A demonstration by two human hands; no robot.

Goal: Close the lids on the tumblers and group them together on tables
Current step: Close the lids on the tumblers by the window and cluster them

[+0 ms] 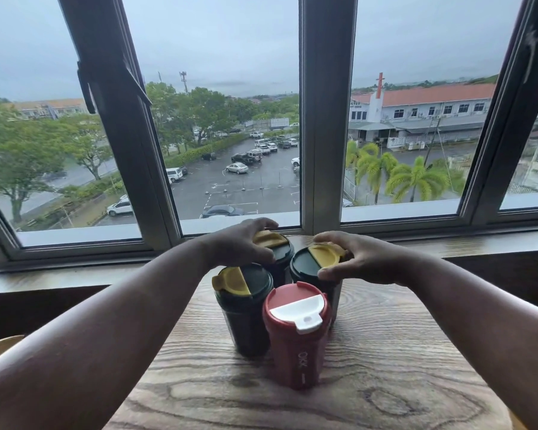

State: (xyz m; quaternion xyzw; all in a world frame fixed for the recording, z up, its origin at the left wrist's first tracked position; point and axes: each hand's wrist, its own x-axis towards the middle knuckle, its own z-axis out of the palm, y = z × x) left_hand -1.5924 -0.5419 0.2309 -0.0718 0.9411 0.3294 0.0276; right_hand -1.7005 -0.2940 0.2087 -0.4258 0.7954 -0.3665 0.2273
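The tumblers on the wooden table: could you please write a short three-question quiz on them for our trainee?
1. How many tumblers stand on the table?
2. True or false: the red tumbler stands nearest the window.
3. Which does the right hand grip? A) a dark tumbler's lid B) the red tumbler C) nothing

Key:
1. Four: three dark ones with yellow flaps, one red.
2. False: it is nearest the camera.
3. A: it grips the back right tumbler; the left hand holds the back left tumbler.
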